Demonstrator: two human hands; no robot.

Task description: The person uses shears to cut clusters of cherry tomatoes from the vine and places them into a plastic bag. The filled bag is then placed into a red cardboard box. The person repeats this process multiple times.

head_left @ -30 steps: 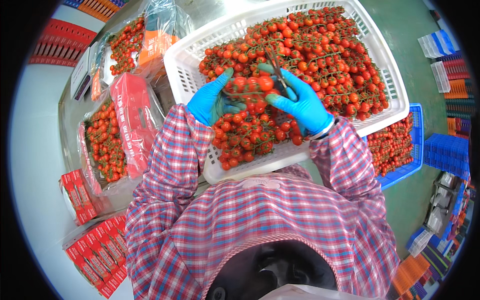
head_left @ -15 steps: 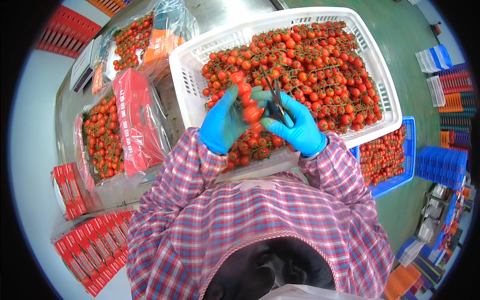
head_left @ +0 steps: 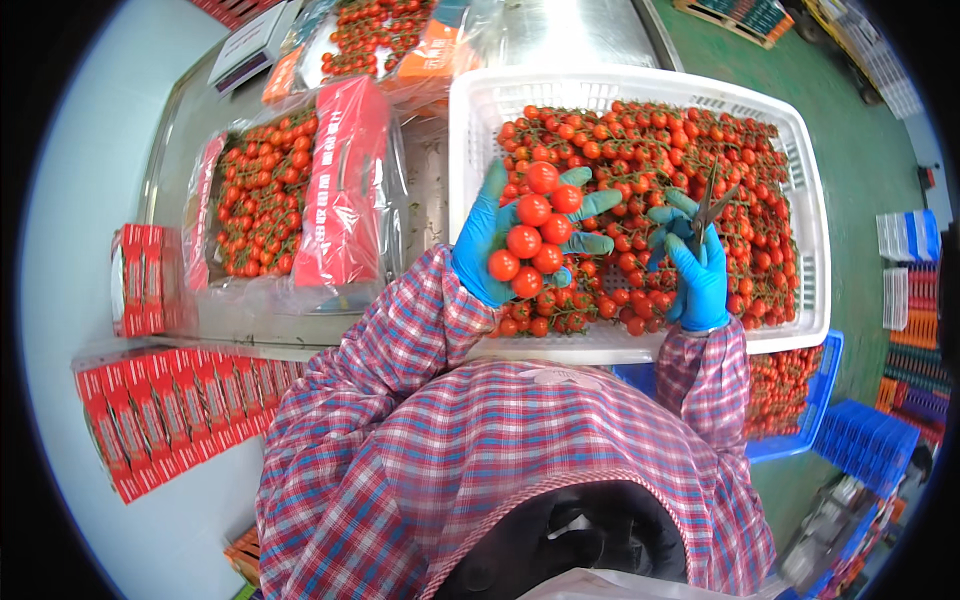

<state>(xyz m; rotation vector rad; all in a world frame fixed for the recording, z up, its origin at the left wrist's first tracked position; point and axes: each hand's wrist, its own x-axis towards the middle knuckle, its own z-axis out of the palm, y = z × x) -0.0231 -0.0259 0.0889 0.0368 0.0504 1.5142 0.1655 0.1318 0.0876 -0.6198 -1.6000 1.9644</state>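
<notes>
We see the left hand (head_left: 482,250) turned palm up, its fingers spread wide, with a small bunch of tomatoes (head_left: 524,242) lying across it. The bunch is above the near left part of the white crate (head_left: 463,140), over the many other tomatoes (head_left: 640,160) that fill it.

The right hand (head_left: 698,272) is curled around a pair of scissors (head_left: 708,208); the blades point away from the body, slightly apart, over the right part of the crate.

Half a second ago we saw both hands close together, with a blurred bunch between them and the scissors just beside it. Now the hands are well apart, the bunch looks sharper, and the left fingers have opened out.

The view has swung too: the white crate sits squarer and farther right, and we see the bagged red box (head_left: 345,180) of tomatoes nearer the middle. Beyond that box is another bag with an orange panel (head_left: 430,50), on the metal table (head_left: 590,35). The blue crate (head_left: 818,395) stays at the lower right, partly hidden by the right sleeve (head_left: 705,375).
</notes>
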